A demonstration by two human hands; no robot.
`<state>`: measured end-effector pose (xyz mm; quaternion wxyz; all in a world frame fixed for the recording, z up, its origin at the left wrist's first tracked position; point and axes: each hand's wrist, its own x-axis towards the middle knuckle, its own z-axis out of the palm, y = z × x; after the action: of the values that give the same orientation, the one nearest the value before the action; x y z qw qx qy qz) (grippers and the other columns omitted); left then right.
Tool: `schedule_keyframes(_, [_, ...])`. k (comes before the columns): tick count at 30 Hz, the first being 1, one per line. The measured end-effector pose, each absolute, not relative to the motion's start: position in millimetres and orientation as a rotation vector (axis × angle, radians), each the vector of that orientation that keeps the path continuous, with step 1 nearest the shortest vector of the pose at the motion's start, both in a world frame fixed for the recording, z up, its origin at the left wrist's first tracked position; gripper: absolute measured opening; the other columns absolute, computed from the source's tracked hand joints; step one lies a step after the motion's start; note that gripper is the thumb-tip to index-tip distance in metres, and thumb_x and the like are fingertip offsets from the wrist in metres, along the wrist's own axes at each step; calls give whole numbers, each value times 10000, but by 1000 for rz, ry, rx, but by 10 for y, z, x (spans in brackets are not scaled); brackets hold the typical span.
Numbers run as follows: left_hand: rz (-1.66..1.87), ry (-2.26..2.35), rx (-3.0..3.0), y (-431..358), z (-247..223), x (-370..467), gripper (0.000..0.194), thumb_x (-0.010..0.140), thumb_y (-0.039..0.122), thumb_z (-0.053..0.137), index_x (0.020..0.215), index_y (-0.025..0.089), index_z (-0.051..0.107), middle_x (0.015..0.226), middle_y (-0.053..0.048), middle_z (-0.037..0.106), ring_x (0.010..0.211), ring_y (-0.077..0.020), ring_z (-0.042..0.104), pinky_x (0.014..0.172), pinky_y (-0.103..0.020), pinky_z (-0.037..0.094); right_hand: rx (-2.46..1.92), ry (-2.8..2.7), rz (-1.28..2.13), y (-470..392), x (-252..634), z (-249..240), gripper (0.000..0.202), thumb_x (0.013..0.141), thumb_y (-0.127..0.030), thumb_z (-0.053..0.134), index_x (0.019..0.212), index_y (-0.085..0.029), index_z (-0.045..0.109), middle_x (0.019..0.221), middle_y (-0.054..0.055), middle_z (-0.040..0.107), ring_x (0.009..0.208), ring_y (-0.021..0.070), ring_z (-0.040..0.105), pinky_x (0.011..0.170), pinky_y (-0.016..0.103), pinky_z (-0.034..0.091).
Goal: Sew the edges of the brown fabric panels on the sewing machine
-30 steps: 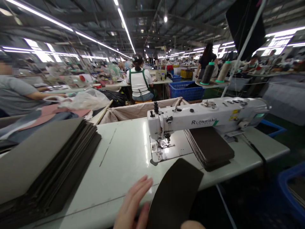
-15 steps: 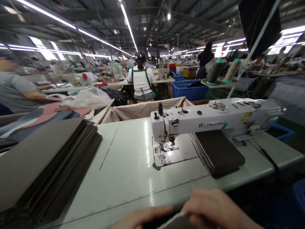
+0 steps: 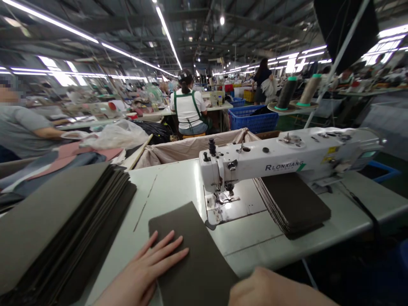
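My left hand (image 3: 149,265) lies flat, fingers spread, on the near-left part of a dark fabric panel (image 3: 188,250) that rests on the pale worktable (image 3: 172,187), its far corner just beside the needle plate of the white sewing machine (image 3: 287,163). My right hand (image 3: 270,289) sits at the bottom edge of the view, near the panel's right side, and I cannot tell whether it grips the panel or only rests there; the left hand holds nothing, it simply presses down. The risk I see is at the needle area (image 3: 226,195): the panel's far edge lies skewed to the machine bed, so if it goes under the foot at this angle I would expect a crooked seam. With only 1 flat palm on it, the smooth tabletop could let the piece slide or swing. A second worry is the small stack of dark pieces (image 3: 293,204) under the machine arm, whose near corner overhangs toward the table edge; a nudge from my right forearm might tip it off. The tall stack (image 3: 63,221) at left sits near my left wrist and could be dragged by a careless sweep.
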<state>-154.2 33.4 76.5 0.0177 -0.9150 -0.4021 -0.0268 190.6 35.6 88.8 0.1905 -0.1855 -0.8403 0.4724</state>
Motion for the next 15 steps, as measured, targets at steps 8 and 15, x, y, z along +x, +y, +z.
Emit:
schedule_keyframes(8, [-175, -1772, -2742, 349, 310, -1261, 493, 910, 423, 515, 1377, 296, 425, 1304, -61, 574, 1166, -235, 575, 962, -388, 517, -1281, -2510, 544, 1212, 1637, 364, 565, 878, -197, 506, 1413, -302, 356, 1465, 10, 418, 1119, 233, 585, 932, 350, 456])
schedule_keyframes(15, [-303, -1608, -2875, 724, 192, -738, 558, 866, 461, 570, 1358, 237, 430, 1535, -72, 279, 1389, -294, 292, 1118, -497, 329, -1325, -2609, 443, 1329, 1729, 232, 599, 828, -178, 500, 1400, -312, 383, 1479, -5, 396, 1087, 236, 602, 897, 385, 487])
